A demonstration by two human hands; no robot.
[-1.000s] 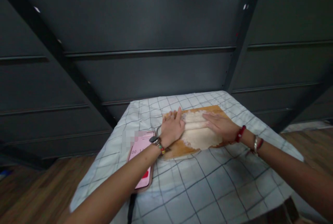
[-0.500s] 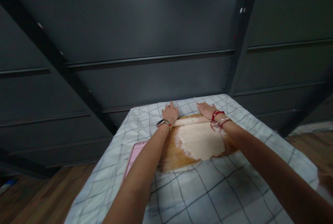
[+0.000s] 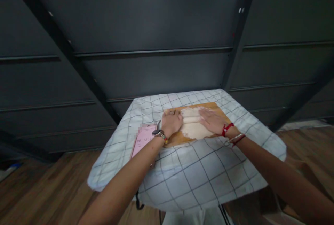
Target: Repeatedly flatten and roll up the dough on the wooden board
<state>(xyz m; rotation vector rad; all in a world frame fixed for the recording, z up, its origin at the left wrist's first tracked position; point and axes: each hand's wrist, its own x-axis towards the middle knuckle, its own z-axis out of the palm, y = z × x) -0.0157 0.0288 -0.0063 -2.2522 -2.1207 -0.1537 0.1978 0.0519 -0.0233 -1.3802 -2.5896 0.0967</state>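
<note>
A pale rolling pin [image 3: 191, 119] lies across a thin sheet of dough [image 3: 195, 132] on a wooden board [image 3: 214, 106]. My left hand [image 3: 171, 122] rests palm down over the pin's left end, open, its fingers pointing away from me and slightly bent. Over the right end lies my right hand [image 3: 212, 120], open and flat with fingers stretched out. Both palms press on the pin from above, hiding its ends. Dough shows in front of the pin and beyond it, with a ragged, floury edge.
A pink phone [image 3: 144, 136] showing a timer lies left of the board, partly behind my left forearm. A white checked cloth [image 3: 193, 169] covers the small table. Dark metal panels [image 3: 156, 75] rise behind it; wooden floor [image 3: 65, 179] shows around.
The rolling pin has come back toward me from the dough's far edge to its middle, with both hands on it. My view has shifted, showing more of the table's near edge.
</note>
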